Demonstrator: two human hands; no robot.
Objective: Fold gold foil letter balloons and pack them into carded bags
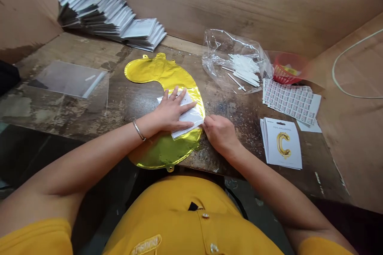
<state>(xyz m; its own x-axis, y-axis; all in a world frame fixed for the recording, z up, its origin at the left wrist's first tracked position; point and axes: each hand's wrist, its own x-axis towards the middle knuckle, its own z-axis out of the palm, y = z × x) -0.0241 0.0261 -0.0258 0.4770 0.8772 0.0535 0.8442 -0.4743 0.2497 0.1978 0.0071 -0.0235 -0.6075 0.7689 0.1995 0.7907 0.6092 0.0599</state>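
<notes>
A flat gold foil balloon (167,152), curved like the letter C, lies on the worn wooden table in front of me. On its middle rests a small white paper in clear plastic (191,116). My left hand (173,110) presses down on that paper with its fingers spread. At the balloon's right edge my right hand (220,133) is closed, its fingertips pinching the gold foil rim. Part of the paper is hidden under my left palm.
Stacked white packets (104,12) lean at the back left. Clear plastic sleeves (67,79) lie on the left. To the right are a clear bag (215,63) of white sticks, a red basket (283,73), sticker sheets (290,101) and cards printed "FOIL BALLOONS" (271,149). Wooden panels surround the table.
</notes>
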